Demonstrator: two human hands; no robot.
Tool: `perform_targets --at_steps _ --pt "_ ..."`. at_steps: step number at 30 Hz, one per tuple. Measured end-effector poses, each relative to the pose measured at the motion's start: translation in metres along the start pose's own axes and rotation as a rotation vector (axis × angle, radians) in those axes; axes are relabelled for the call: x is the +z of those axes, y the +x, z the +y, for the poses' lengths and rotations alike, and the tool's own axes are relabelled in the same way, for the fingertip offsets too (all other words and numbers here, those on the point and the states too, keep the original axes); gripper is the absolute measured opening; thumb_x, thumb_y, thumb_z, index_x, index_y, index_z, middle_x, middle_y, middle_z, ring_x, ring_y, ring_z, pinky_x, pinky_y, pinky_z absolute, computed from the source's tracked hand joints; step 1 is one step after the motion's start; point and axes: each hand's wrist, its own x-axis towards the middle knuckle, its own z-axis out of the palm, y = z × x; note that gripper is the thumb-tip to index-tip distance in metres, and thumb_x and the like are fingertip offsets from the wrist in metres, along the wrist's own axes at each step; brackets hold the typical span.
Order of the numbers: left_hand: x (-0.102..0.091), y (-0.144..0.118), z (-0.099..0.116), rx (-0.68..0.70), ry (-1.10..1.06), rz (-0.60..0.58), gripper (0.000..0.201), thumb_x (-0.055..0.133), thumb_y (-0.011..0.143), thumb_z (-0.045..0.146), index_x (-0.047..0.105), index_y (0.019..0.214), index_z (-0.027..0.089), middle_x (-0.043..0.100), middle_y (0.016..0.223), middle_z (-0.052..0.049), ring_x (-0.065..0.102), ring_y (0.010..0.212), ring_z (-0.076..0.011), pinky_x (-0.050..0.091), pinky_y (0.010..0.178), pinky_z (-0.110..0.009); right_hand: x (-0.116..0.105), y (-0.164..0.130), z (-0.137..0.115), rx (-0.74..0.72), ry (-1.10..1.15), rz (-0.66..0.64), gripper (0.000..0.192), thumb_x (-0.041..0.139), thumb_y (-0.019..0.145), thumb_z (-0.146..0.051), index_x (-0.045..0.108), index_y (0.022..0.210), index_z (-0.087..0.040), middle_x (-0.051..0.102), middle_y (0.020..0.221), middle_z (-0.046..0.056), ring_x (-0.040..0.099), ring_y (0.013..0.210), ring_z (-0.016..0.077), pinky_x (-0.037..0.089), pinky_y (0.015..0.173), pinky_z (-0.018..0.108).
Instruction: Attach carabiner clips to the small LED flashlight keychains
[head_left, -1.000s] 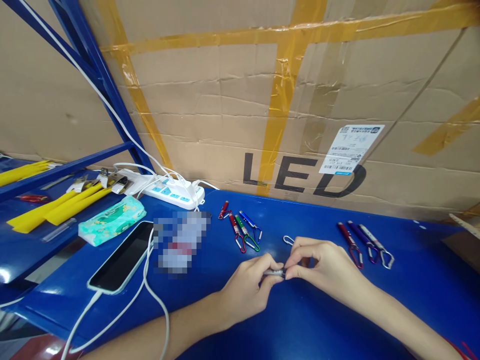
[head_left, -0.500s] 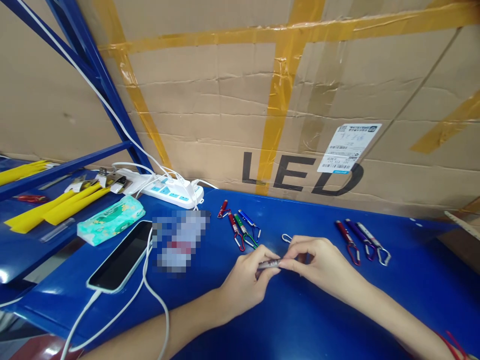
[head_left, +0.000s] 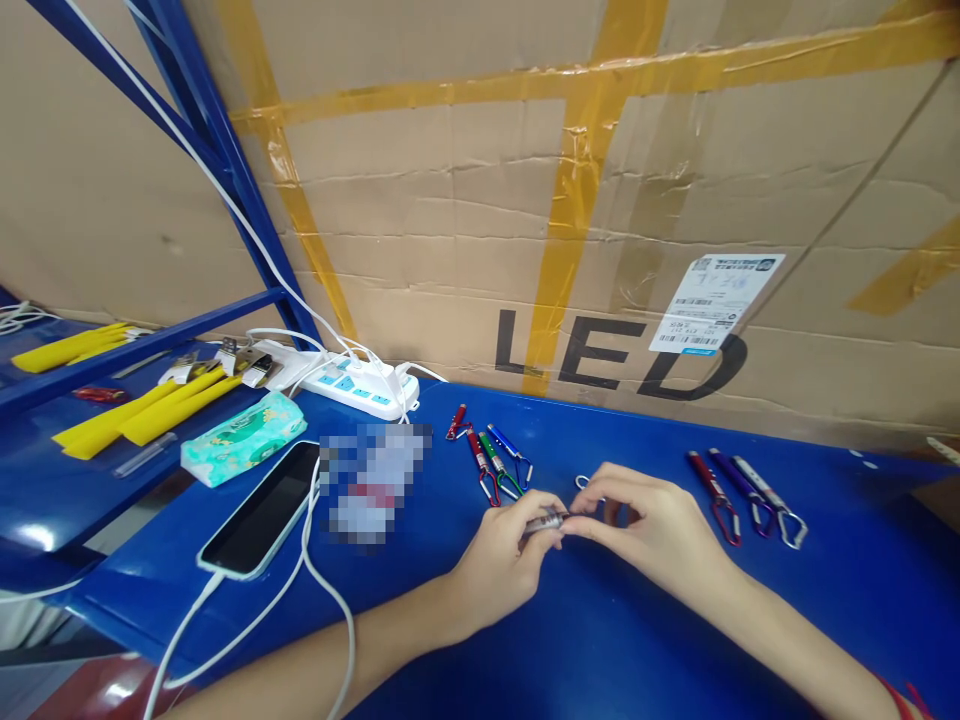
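My left hand (head_left: 504, 555) pinches a short silver flashlight tube (head_left: 543, 523) between thumb and fingers, holding it nearly level above the blue table. At the tube's right end, my right hand (head_left: 651, 518) is closed in a thumb-and-finger pinch. Something small and dark shows at those fingertips, too small to name. Just beyond that hand lies a silver carabiner clip (head_left: 581, 482), partly hidden by the fingers. Left of it rest keychain flashlights with clips: a red one (head_left: 482, 465), a green one (head_left: 501, 463), a blue one (head_left: 511, 452) and a smaller red piece (head_left: 456, 422).
On the right lie red (head_left: 714, 495), purple (head_left: 742, 490) and silver (head_left: 770, 498) flashlights. A phone (head_left: 261, 515) with a white cable, a tissue pack (head_left: 244, 437) and a power strip (head_left: 364, 388) occupy the left. A large cardboard box (head_left: 420, 240) stands behind the table.
The view has shifted slightly, so things appear a little farther right. Both hands keep their pinch, and a small gap with something dark now shows between the tube's end and my right fingertips.
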Motion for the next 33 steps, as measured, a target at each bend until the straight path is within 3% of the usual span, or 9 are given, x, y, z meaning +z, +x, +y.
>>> perform_targets --at_steps 4,9,13,20,27,33 --pt "-0.001 0.001 0.002 -0.002 -0.012 0.011 0.018 0.041 0.087 0.02 0.052 0.099 0.015 0.058 0.071 -0.001 0.053 0.063 -0.011 0.04 0.06 -0.019 -0.004 -0.001 0.0 -0.266 -0.091 0.055 0.023 0.056 0.083 -0.041 0.068 0.087 -0.023 0.059 0.089 0.003 0.054 0.058 0.0064 0.039 0.05 0.018" --pt "-0.001 -0.002 0.003 0.085 0.064 -0.018 0.016 0.038 0.088 0.017 0.054 0.09 0.014 0.056 0.07 -0.001 0.051 0.065 -0.0102 0.038 0.063 -0.019 -0.007 -0.002 0.0 -0.317 -0.154 0.085 0.021 0.054 0.085 -0.037 0.07 0.077 -0.025 0.06 0.083 0.0 0.053 0.056 0.0051 0.036 0.049 0.018" --pt "0.0 -0.004 0.003 0.167 0.144 -0.021 0.016 0.037 0.087 0.013 0.053 0.082 0.014 0.055 0.07 -0.001 0.05 0.067 -0.0104 0.037 0.066 -0.019 -0.005 -0.002 -0.001 -0.212 -0.039 0.063 0.018 0.06 0.08 -0.037 0.069 0.068 -0.027 0.059 0.079 -0.003 0.054 0.06 0.0056 0.036 0.052 0.018" --pt "0.002 -0.008 -0.001 0.163 0.254 -0.055 0.015 0.036 0.087 0.012 0.052 0.086 0.014 0.055 0.072 -0.001 0.051 0.065 -0.011 0.038 0.063 -0.02 0.0 0.002 0.0 0.123 0.079 -0.142 0.013 0.069 0.07 -0.036 0.069 0.063 -0.025 0.058 0.071 -0.001 0.052 0.059 0.009 0.035 0.051 0.02" --pt "0.001 -0.01 0.001 0.242 0.366 -0.028 0.007 0.041 0.087 0.012 0.046 0.091 0.015 0.062 0.086 -0.004 0.06 0.075 -0.0149 0.043 0.065 -0.022 0.006 0.003 0.0 0.253 0.376 -0.205 0.021 0.069 0.067 -0.036 0.068 0.061 -0.016 0.052 0.065 0.002 0.045 0.052 0.0086 0.036 0.049 0.022" --pt "0.002 -0.008 -0.003 0.398 0.457 0.036 0.011 0.038 0.09 0.014 0.04 0.079 0.016 0.06 0.076 -0.003 0.057 0.063 -0.0143 0.042 0.057 -0.022 0.007 0.002 0.004 0.356 0.63 -0.323 0.03 0.076 0.058 -0.04 0.066 0.06 -0.011 0.048 0.062 0.001 0.043 0.046 0.0059 0.033 0.042 0.02"
